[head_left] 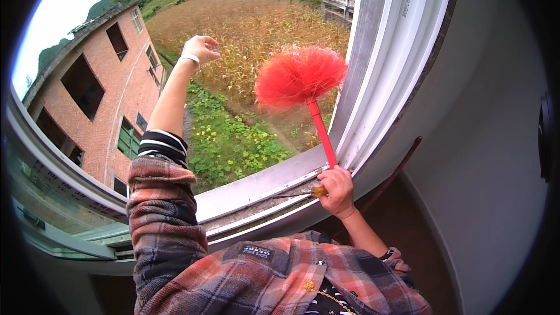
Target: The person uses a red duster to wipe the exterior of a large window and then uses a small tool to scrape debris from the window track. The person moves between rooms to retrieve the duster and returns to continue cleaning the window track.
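My left hand (201,50) is stretched out through the window opening, fingers curled and thumb near the fingertips; whether something small is between them, I cannot tell. A white band circles its wrist. My right hand (337,190) grips the red handle of a duster (299,76) just above the window's lower track. The duster's bushy red bristle head points up, before the right side of the opening. Under the same hand's fingers is an amber-coloured handle (320,191), with a thin dark shaft lying along the dirty window track (262,211).
A white window frame (376,74) borders the opening on the right. A sliding glass pane (61,210) stands at the left. By the grey wall, a dark red pole (396,170) slants at right. Outside are a brick building (113,83), dry crops and green plants.
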{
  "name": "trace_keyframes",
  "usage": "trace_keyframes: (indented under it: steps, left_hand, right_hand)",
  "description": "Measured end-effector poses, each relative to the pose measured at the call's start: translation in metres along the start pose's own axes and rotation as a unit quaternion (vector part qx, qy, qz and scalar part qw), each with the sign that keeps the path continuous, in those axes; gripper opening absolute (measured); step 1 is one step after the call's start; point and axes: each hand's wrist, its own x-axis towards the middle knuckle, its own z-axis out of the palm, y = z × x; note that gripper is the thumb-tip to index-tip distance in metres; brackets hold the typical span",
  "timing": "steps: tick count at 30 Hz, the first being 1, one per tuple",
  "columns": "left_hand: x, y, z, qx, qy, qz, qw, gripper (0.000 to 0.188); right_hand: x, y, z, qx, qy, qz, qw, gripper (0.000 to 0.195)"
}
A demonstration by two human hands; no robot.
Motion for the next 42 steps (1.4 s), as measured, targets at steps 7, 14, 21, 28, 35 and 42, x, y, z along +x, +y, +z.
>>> trace_keyframes:
  steps: [7, 14, 21, 28, 35, 42]
  left_hand:
    - [-0.066, 0.019, 0.022, -0.375, -0.1, 0.074, 0.919, 0.07]
    - [-0.107, 0.015, 0.008, -0.423, -0.108, 0.041, 0.899, 0.062]
    - [-0.129, 0.024, 0.015, 0.041, -0.011, 0.159, 0.986, 0.078]
    - [-0.158, 0.058, 0.004, 0.156, 0.049, 0.272, 0.948, 0.098]
    - [-0.171, 0.067, 0.001, 0.174, 0.057, 0.296, 0.937, 0.096]
    - [-0.178, 0.056, -0.003, 0.144, 0.139, 0.259, 0.945, 0.082]
  right_hand:
    - [0.012, -0.01, -0.001, 0.104, 0.039, 0.051, 0.993, 0.017]
    - [0.027, -0.02, 0.005, 0.203, 0.068, 0.133, 0.968, 0.016]
    - [0.071, -0.037, 0.002, 0.274, -0.044, 0.258, 0.925, 0.023]
    - [0.099, -0.036, 0.017, 0.212, -0.189, 0.221, 0.933, 0.034]
    - [0.108, -0.046, 0.042, 0.102, -0.212, 0.158, 0.959, 0.027]
    - [0.096, -0.056, 0.054, 0.112, -0.313, 0.202, 0.921, 0.031]
